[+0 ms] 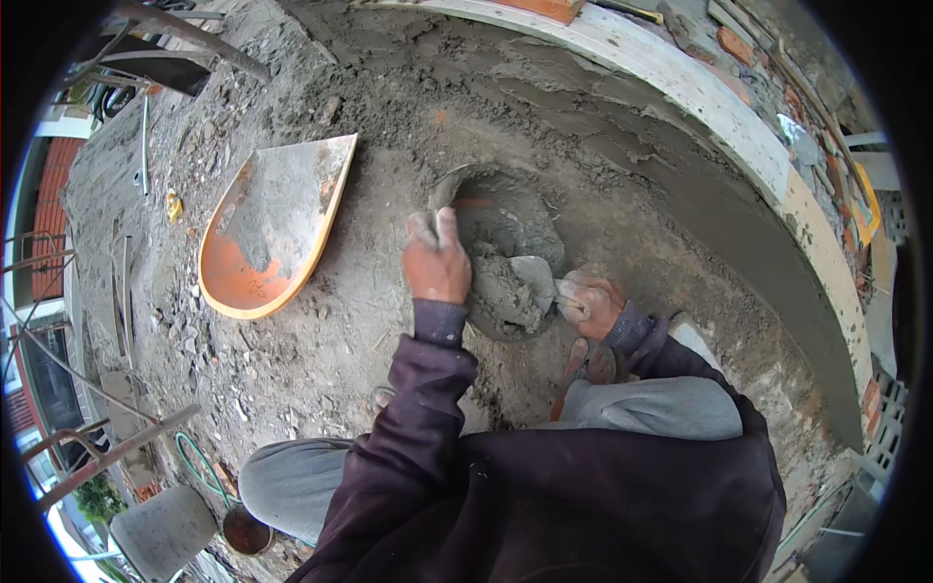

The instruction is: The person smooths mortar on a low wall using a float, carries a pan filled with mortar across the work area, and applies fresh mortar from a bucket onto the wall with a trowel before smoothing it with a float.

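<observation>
Between my feet sits a round, mortar-caked tub [444, 188] with wet grey mortar [501, 303] inside. My left hand [439, 260] is closed over the tub's left rim. In my right hand [590, 303] is a trowel [534, 276], gripped by its handle at the tub's right side. The trowel's blade points left and lies against the mortar. To the left on the ground rests an orange scoop-shaped piece of plastic [277, 228], smeared with dried grey mortar.
A band of fresh mortar [671, 165] curves along the upper right, bordered by a pale board [719, 107]. Rubble and a yellow-edged tool [867, 206] lie beyond it. At lower left are a grey bucket [163, 530], a green hose [199, 469] and metal bars [117, 457].
</observation>
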### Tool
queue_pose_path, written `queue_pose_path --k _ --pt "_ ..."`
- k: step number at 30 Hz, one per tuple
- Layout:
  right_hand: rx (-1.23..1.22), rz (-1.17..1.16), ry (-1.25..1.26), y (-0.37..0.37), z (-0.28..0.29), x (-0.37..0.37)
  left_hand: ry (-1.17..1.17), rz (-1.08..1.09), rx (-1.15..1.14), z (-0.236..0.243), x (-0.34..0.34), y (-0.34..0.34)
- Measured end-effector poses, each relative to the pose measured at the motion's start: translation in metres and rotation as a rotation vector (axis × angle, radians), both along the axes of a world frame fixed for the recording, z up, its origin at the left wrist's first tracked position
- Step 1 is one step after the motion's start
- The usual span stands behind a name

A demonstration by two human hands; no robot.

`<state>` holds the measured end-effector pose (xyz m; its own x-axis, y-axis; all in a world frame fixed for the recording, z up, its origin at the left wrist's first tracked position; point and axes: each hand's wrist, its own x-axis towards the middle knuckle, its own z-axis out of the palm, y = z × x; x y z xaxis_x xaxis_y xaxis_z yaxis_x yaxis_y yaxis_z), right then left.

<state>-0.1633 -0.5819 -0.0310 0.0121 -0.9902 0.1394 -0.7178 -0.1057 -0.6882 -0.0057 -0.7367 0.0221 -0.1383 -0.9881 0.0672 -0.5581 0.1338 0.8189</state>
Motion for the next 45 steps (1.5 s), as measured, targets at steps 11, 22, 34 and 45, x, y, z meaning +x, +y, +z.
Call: queue_pose_path --k 11,22,34,45 --pt "0.292 -0.585 -0.200 -0.034 0.006 -0.118 0.038 0.096 -0.059 -0.011 0.076 -0.017" --pt "0.144 -0.739 -0.157 0.062 0.056 -0.159 0.170 0.038 0.030 -0.007 0.068 -0.019" --pt "0.357 -0.744 0.274 -0.075 0.004 -0.120 0.136 0.023 -0.054 -0.009 0.068 -0.018" --pt "0.143 -0.756 -0.392 0.011 0.072 -0.148 0.138 -0.009 -0.012 -0.013 0.077 -0.030"
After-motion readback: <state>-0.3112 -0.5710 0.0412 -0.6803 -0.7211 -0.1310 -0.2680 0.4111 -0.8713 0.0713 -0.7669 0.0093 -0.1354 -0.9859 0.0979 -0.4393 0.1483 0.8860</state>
